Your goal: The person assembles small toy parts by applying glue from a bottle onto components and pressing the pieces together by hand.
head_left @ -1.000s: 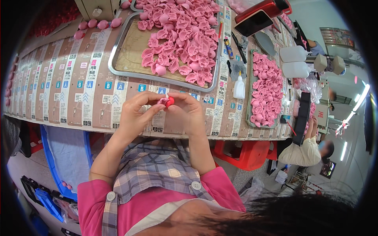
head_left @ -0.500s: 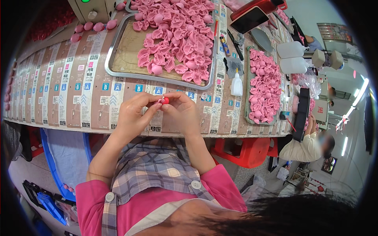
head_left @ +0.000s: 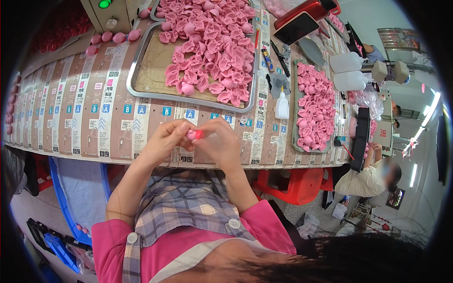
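A small rounded pink-and-red piece (head_left: 192,135) is pinched between my two hands, just above the table near its front edge. My left hand (head_left: 166,142) is closed at the fingertips on the pink side of it. On the red side, the fingers of my right hand (head_left: 220,144) are closed; they partly cover it. Beyond my hands stands a metal tray (head_left: 133,75) with a brown sheet in it. Many soft pink shell-like pieces (head_left: 207,61), some rounded like balls, are heaped in that tray.
To the right are a white glue bottle (head_left: 282,106), a green-rimmed tray (head_left: 296,118) of more pink pieces, a pen (head_left: 267,59) and a phone (head_left: 296,28). Several pink balls (head_left: 119,37) sit by a machine (head_left: 109,14) at back left. A co-worker (head_left: 363,177) sits far right.
My hands have shifted slightly down with the piece, and the grip on it has changed. More of its pink side shows now, left of the red part.
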Available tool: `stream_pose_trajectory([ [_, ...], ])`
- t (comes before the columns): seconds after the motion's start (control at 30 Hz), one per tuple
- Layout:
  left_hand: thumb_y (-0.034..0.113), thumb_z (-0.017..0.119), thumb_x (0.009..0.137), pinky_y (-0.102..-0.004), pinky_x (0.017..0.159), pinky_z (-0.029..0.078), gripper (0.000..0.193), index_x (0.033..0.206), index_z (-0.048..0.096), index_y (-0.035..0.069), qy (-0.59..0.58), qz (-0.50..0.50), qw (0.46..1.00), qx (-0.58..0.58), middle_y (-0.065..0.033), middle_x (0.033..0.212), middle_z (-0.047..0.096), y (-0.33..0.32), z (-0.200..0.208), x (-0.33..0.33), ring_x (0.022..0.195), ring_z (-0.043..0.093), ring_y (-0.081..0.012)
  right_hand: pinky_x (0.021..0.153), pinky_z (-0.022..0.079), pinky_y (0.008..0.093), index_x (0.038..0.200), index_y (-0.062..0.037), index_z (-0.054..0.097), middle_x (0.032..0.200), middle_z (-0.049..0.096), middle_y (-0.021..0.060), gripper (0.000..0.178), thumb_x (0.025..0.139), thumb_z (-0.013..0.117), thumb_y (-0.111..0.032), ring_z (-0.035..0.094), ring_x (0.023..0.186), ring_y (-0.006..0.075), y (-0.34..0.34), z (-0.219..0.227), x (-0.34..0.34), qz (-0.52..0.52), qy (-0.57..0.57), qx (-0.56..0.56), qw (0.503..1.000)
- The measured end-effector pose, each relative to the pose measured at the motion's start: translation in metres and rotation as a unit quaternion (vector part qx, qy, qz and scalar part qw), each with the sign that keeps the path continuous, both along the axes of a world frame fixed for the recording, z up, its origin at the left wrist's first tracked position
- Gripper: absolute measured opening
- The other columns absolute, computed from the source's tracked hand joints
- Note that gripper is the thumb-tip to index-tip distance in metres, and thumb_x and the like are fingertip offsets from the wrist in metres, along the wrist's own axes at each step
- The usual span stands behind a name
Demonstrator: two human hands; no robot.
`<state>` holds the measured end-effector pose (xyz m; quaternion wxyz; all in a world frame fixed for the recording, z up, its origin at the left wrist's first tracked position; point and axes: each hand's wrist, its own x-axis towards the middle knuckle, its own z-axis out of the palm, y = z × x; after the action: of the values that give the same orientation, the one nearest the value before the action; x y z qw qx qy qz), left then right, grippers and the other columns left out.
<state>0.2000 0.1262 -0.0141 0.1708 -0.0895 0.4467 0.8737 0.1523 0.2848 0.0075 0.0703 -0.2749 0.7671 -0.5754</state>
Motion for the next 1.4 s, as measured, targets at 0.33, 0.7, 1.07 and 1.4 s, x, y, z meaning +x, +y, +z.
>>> stream_pose_trajectory([
  [0.33,0.017,0.051,0.086,-0.0216,0.067,0.044,0.03,0.112,0.047,0.002,0.037,0.031,0.997,-0.055,-0.0029,0.082,0.056,0.011,-0.006,0.002,0.073,0.054,-0.0081,0.061,0.045,0.0275,0.082,-0.0029,0.059,0.075,0.055,0.0083,0.018,0.065,0.066,-0.004,0.056,0.067,0.0199,0.0,0.013,0.004,-0.048,0.067,0.069,0.994],
  [0.7,0.009,0.058,0.079,-0.0282,0.081,0.045,0.047,0.121,0.04,0.001,0.046,0.091,0.993,-0.055,-0.0121,0.106,0.054,0.01,0.0,-0.005,0.093,0.054,-0.0147,0.072,0.044,0.0329,0.095,-0.0018,0.056,0.09,0.056,0.0133,0.027,0.073,0.063,-0.017,0.056,0.082,0.0275,0.081,0.015,-0.06,-0.287,0.116,0.141,0.94],
  [1.07,0.001,0.057,0.076,-0.0278,0.085,0.043,0.046,0.119,0.041,-0.001,0.072,0.082,0.994,-0.028,-0.0097,0.109,0.051,0.011,-0.001,-0.003,0.093,0.054,-0.0143,0.058,0.044,0.0342,0.084,0.0017,0.055,0.075,0.059,0.0147,0.042,0.07,0.065,-0.037,0.056,0.065,0.0284,0.132,-0.022,-0.104,-0.396,0.05,0.392,0.829],
  [1.4,0.001,0.058,0.075,-0.031,0.087,0.043,0.043,0.115,0.042,0.0,0.065,0.08,0.995,-0.01,-0.0094,0.107,0.052,0.012,0.003,-0.004,0.097,0.052,-0.0155,0.065,0.045,0.0262,0.094,0.0,0.049,0.084,0.055,0.0084,0.043,0.067,0.071,-0.025,0.055,0.075,0.016,0.063,0.046,-0.03,-0.22,0.054,-0.138,0.964],
])
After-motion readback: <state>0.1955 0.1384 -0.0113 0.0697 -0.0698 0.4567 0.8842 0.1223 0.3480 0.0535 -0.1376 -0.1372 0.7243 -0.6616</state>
